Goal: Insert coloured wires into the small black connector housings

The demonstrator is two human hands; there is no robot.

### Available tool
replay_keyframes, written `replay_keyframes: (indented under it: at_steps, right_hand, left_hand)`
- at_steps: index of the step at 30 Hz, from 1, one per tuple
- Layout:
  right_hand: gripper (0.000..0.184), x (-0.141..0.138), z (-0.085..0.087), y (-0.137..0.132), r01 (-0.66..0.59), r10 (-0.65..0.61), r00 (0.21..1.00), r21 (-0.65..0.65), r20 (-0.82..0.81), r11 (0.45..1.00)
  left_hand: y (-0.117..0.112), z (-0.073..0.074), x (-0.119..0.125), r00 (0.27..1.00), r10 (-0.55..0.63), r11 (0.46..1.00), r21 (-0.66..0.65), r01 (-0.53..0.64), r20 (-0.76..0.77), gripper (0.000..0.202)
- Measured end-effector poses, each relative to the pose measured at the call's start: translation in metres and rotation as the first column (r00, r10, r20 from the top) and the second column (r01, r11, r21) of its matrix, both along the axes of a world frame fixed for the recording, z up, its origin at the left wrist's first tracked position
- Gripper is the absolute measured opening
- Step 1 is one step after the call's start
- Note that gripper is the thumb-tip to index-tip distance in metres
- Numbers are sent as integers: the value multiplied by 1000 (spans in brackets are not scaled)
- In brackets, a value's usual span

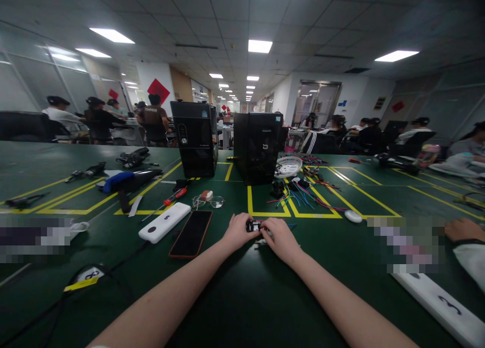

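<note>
My left hand grips the left end of a small black part with a pale or shiny middle; its exact kind is too small to tell. The fingers of my right hand are closed at the right end of the same part. Both hands are close together, low over the green table. Thin coloured wires show just behind and beside my right hand. Under the hands lies a small pale item, mostly hidden. Left of my left hand is a phone with an orange-brown edge.
Two black computer towers stand ahead. A white power strip, a red-handled screwdriver and glasses lie left. Loose wires, a white basket and a white round object lie right. Another person's hand rests far right.
</note>
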State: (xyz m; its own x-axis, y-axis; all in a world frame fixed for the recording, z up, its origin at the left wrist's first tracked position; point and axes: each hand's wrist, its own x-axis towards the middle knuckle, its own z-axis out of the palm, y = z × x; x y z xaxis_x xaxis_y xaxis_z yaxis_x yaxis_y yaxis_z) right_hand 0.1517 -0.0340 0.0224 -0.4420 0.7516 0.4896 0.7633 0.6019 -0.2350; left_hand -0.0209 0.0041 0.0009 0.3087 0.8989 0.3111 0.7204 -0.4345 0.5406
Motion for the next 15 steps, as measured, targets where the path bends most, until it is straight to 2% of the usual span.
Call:
replay_keyframes:
  at_steps: [3,6,10,15]
  right_hand:
    - [15,-1,0,-1,78,-75,994,40,-85,996]
    - [18,-5,-5,0,114,-111,990,32,-91,993]
    - [9,-14,-10,4,181,-181,982,0,-52,984]
    - [12,-21,-8,5,234,-235,972,-16,-22,972]
  left_hand:
    - [-3,1,1,996,-84,996,12,84,-8,35]
    - [-6,3,3,987,-161,987,17,162,-24,33]
    - [-8,5,4,985,-171,985,-7,171,-38,29]
    - [-7,4,5,985,-166,986,-12,166,-43,30]
